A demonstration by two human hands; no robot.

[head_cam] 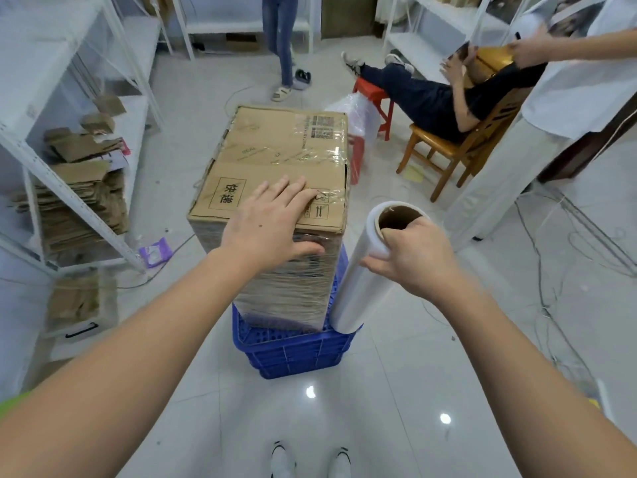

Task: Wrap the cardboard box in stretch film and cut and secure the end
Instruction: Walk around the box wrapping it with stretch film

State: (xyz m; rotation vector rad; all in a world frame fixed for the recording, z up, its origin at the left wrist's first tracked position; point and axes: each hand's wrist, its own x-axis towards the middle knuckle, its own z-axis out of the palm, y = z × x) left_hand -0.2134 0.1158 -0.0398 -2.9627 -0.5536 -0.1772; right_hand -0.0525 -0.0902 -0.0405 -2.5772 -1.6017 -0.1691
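A tall cardboard box (275, 157) stands on a blue plastic crate (293, 350) in the middle of the floor. Clear stretch film covers its near side below the top edge. My left hand (269, 222) lies flat on the box's near top edge, fingers straight, thumb down over the wrapped side. My right hand (413, 257) grips the upper end of the stretch film roll (365, 277), fingers hooked into its cardboard core. The roll stands tilted against the box's right near corner, its lower end on the crate.
White shelving (69, 188) with flattened cartons stands at left. A person sits on a wooden chair (448, 150) at right with legs on a red stool (372, 94). Another person (551, 115) stands at far right, a third at the back. Cables lie on the floor at right.
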